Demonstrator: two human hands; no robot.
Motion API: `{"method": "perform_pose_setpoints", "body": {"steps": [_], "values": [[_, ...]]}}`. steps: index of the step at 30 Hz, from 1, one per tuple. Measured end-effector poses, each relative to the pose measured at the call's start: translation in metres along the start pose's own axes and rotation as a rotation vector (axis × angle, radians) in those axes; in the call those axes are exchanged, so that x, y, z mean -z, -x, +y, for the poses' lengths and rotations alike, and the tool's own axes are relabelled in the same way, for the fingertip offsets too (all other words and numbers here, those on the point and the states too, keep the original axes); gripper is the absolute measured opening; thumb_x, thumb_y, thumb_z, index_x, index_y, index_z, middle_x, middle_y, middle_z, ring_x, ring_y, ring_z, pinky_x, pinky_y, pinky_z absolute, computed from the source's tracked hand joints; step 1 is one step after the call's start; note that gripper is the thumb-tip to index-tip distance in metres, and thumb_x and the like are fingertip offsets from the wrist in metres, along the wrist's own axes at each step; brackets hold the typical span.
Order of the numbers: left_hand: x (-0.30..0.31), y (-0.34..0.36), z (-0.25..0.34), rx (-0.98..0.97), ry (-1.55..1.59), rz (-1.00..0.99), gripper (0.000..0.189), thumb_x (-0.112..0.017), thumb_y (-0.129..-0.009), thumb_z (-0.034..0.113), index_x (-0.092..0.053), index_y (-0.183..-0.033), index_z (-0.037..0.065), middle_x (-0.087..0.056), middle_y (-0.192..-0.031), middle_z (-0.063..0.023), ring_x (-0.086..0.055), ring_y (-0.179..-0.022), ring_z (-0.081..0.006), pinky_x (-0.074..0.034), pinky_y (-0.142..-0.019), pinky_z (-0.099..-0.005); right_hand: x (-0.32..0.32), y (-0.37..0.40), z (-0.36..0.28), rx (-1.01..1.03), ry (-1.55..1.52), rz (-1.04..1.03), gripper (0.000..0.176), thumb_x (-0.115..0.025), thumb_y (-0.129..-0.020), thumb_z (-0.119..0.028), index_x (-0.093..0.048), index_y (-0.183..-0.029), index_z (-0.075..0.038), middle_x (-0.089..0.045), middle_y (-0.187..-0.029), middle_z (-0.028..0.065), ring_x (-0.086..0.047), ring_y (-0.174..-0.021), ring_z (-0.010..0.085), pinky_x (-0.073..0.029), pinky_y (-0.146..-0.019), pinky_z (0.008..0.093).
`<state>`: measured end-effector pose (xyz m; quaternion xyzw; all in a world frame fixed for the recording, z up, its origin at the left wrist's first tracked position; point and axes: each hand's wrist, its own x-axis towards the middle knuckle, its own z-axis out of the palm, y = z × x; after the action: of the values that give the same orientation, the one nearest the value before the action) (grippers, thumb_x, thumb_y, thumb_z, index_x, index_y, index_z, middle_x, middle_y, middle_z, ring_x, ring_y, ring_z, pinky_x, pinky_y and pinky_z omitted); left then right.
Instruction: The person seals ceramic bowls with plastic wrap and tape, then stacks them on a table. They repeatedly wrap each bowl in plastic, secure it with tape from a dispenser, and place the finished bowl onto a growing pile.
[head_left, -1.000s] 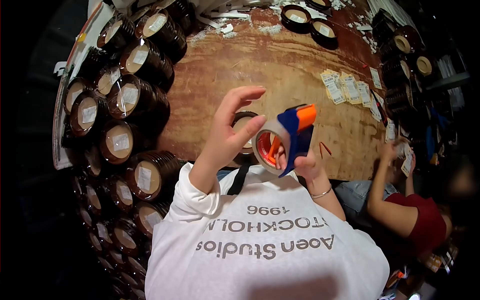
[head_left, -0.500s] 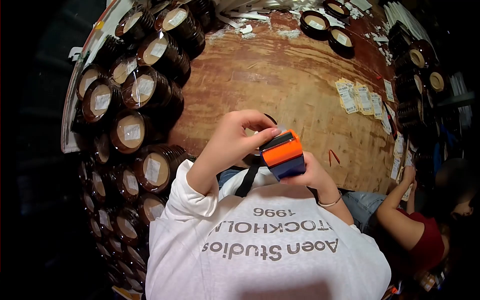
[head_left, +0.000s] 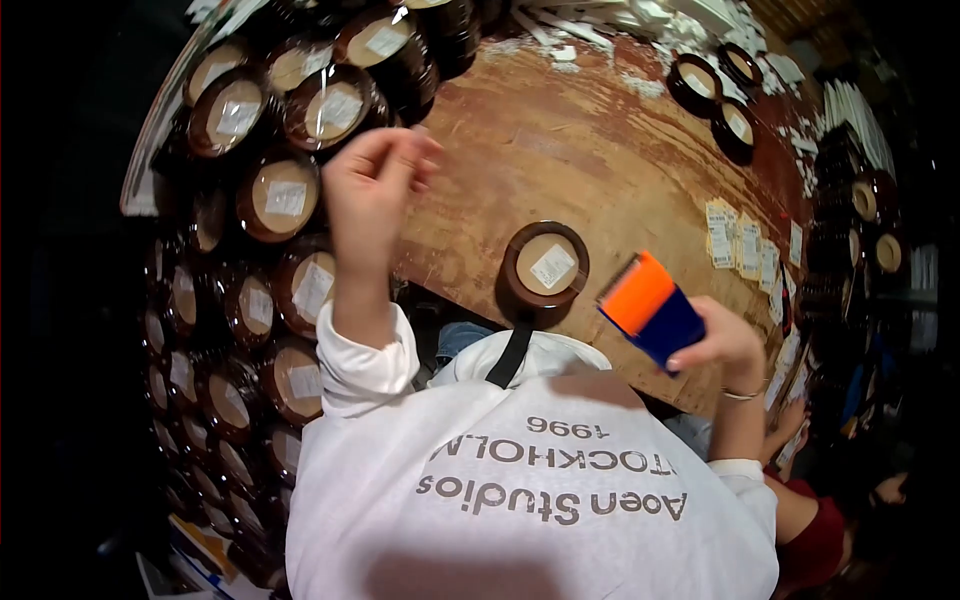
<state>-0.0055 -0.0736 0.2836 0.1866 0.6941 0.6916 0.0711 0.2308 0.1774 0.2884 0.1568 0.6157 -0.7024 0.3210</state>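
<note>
Your right hand sits at about 4 o'clock from the middle of the view, its fingers clamped around the blue body of an orange-and-blue tape dispenser, which hangs tilted just above the near edge of the counter. Your left hand is raised at about 10 o'clock, fingertips bunched together. It is blurred, so I cannot tell whether they pinch a strip of clear tape.

Between your hands, close to the near edge, stands a single round brown lidded container with a white label on top. It is clear of both hands.

Stacks of like containers crowd the counter from 8 to 11 o'clock, right beside your left wrist. A careless sweep of that arm could topple a stack. If a tape strip does run between your hands, slack could let it fold onto itself. The dispenser's cutting edge faces the lone container and could scuff its label. Loose paper labels at 3 o'clock could catch on stray adhesive.
</note>
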Motion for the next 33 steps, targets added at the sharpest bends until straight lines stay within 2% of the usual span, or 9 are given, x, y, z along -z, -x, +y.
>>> {"method": "perform_pose_setpoints", "body": {"steps": [2, 4, 5, 9, 13, 20, 25, 32, 33], "values": [[0.009, 0.003, -0.020, 0.058, 0.038, 0.051, 0.015, -0.056, -0.082, 0.014, -0.061, -0.077, 0.001, -0.060, -0.068, -0.0038, -0.052, -0.055, -0.0061, -0.041, -0.050, -0.0180, 0.011, 0.014, -0.016, -0.113, 0.052, 0.051, 0.051, -0.076, -0.058, -0.014, -0.054, -0.100, 0.003, -0.058, -0.083, 0.0011, -0.050, -0.073, 0.0066, -0.043, -0.067, 0.0211], [0.005, 0.015, -0.054, 0.162, 0.119, 0.123, 0.017, -0.057, -0.081, 0.018, -0.060, -0.075, 0.002, -0.061, -0.069, -0.0044, -0.053, -0.056, -0.0054, -0.041, -0.049, -0.0173, 0.023, 0.017, -0.039, -0.102, 0.377, 0.015, 0.053, -0.077, -0.057, -0.016, -0.054, -0.100, 0.004, -0.058, -0.082, 0.0015, -0.050, -0.073, 0.0071, -0.043, -0.067, 0.0212], [0.001, 0.022, -0.084, 0.195, 0.229, 0.151, 0.018, -0.058, -0.081, 0.018, -0.058, -0.074, 0.002, -0.061, -0.070, -0.0047, -0.053, -0.055, -0.0056, -0.041, -0.048, -0.0171, 0.025, 0.019, -0.049, -0.203, 0.300, 0.083, 0.055, -0.077, -0.058, -0.019, -0.054, -0.101, 0.006, -0.058, -0.082, 0.0019, -0.050, -0.073, 0.0071, -0.043, -0.067, 0.0214], [-0.029, 0.057, -0.182, 0.637, 0.498, 0.185, 0.020, -0.060, -0.079, 0.019, -0.056, -0.070, 0.002, -0.052, -0.059, -0.0019, -0.047, -0.046, -0.0052, -0.040, -0.040, -0.0186, 0.030, -0.021, -0.087, -0.408, 0.496, 0.118, 0.058, -0.077, -0.057, -0.023, -0.052, -0.098, 0.010, -0.058, -0.081, 0.0039, -0.051, -0.073, 0.0084, -0.042, -0.068, 0.0219], [-0.041, 0.076, -0.259, 0.646, 0.467, 0.278, 0.020, -0.062, -0.077, 0.019, -0.054, -0.068, 0.003, -0.051, -0.056, -0.0023, -0.045, -0.042, -0.0060, -0.038, -0.036, -0.0197, 0.019, -0.076, -0.101, -0.582, 0.633, 0.211, 0.070, -0.077, -0.057, -0.026, -0.046, -0.108, 0.011, -0.057, -0.092, 0.0146, -0.055, -0.082, 0.0180, -0.043, -0.075, 0.0259], [-0.059, 0.087, -0.334, 0.514, 0.087, 0.241, 0.019, -0.061, -0.078, 0.015, -0.051, -0.068, 0.001, -0.049, -0.053, -0.0022, -0.048, -0.042, -0.0093, -0.036, -0.036, -0.0213, 0.000, -0.127, -0.105, -0.644, 0.481, 0.287, 0.063, -0.075, -0.061, -0.021, -0.044, -0.107, 0.009, -0.055, -0.092, 0.0143, -0.055, -0.081, 0.0177, -0.044, -0.073, 0.0272], [-0.072, 0.097, -0.309, 0.563, -0.210, 0.125, 0.021, -0.064, -0.074, 0.019, -0.056, -0.064, 0.001, -0.056, -0.055, -0.0092, -0.053, -0.047, -0.0173, -0.041, -0.046, -0.0294, 0.006, -0.128, -0.100, -0.654, 0.439, 0.336, 0.065, -0.076, -0.061, -0.021, -0.043, -0.109, 0.009, -0.054, -0.094, 0.0135, -0.054, -0.083, 0.0176, -0.044, -0.075, 0.0279], [-0.084, 0.098, -0.332, 0.578, -0.220, -0.002, 0.024, -0.065, -0.072, 0.024, -0.059, -0.068, 0.001, -0.058, -0.060, -0.0131, -0.057, -0.055, -0.0238, -0.043, -0.051, -0.0322, 0.014, -0.126, -0.096, -0.695, 0.376, 0.325, 0.067, -0.076, -0.061, -0.022, -0.043, -0.110, 0.010, -0.053, -0.097, 0.0138, -0.052, -0.088, 0.0186, -0.043, -0.078, 0.0288], [-0.082, 0.096, -0.330, 0.585, -0.221, -0.027, 0.024, -0.066, -0.071, 0.024, -0.059, -0.068, 0.001, -0.058, -0.061, -0.0135, -0.057, -0.057, -0.0253, -0.043, -0.052, -0.0333, 0.018, -0.125, -0.090, -0.633, 0.432, 0.326, 0.064, -0.074, -0.064, -0.024, -0.044, -0.108, 0.011, -0.055, -0.091, 0.0135, -0.055, -0.079, 0.0172, -0.045, -0.071, 0.0270]]}}
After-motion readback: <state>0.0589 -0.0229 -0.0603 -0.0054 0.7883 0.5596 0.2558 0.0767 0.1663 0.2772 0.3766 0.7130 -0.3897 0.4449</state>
